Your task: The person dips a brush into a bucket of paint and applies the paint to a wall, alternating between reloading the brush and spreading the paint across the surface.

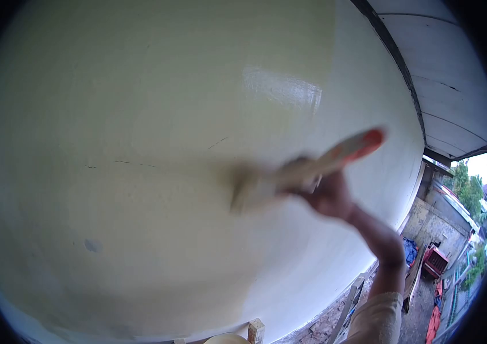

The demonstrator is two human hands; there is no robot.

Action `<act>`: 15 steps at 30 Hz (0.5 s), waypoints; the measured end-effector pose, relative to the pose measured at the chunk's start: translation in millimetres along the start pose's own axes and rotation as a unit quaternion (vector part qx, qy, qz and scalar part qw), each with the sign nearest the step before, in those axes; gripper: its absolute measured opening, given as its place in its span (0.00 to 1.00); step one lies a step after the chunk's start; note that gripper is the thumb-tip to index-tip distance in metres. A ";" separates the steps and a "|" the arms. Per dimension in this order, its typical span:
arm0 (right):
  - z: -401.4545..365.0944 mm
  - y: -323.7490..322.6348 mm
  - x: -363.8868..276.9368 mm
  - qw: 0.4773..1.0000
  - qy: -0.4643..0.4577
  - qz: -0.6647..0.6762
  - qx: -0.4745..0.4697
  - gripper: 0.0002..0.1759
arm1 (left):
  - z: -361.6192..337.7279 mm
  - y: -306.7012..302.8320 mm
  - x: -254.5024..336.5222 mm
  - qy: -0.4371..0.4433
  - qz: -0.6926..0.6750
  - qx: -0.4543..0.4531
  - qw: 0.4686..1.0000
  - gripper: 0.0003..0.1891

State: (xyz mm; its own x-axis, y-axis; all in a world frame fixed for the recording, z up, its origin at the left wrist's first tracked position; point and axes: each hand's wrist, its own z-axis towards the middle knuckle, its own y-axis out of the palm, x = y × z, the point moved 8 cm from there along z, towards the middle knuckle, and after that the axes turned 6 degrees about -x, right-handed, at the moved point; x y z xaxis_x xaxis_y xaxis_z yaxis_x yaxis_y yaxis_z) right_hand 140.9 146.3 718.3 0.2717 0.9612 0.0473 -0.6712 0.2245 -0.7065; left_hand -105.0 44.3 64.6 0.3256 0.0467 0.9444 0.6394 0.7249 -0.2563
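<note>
My right hand (332, 198) is raised in front of the wall (140, 114), its fingers wrapped round a wide paintbrush (344, 153). The brush has a pale handle with a red-orange end, which points up and to the right. Its bristles are at the wall surface, smeared by motion, with a soft shadow beside them. Yellowish-cream paint covers much of the wall; whiter areas lie to the right and lower right. Above the brush, a patch of the paint shines. Short dark cracks and a grey spot mark the surface on the left. My left hand is out of sight.
At the bottom edge, a wooden post (255, 331) stands beside a rounded cream object (227, 339). A ladder-like frame (349, 307) leans low on the right. Beyond are a red crate (435, 261), blue and orange cloths, and a panelled ceiling (435, 63) overhead.
</note>
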 end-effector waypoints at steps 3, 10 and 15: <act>58.3 -89.2 -26.4 0.914 -0.156 -0.305 0.218 0.06 | 2.6 -3.4 16.1 -0.002 0.011 0.000 1.000 0.14; 94.2 -119.4 -12.8 0.891 -0.241 -0.263 0.282 0.08 | 8.7 4.0 -23.6 0.011 0.018 0.000 1.000 0.14; -21.8 43.6 25.1 0.835 -0.072 -0.523 -0.156 0.32 | -4.9 -2.4 -17.2 -0.005 -0.003 0.031 1.000 0.14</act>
State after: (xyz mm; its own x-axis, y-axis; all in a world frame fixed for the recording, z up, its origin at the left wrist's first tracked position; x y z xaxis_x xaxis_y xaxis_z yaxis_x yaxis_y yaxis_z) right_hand 133.6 176.7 673.3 0.4956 0.2798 0.8222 0.0989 0.9223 -0.3735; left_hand -108.7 38.4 47.9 0.3148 0.0498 0.9478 0.5967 0.7663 -0.2384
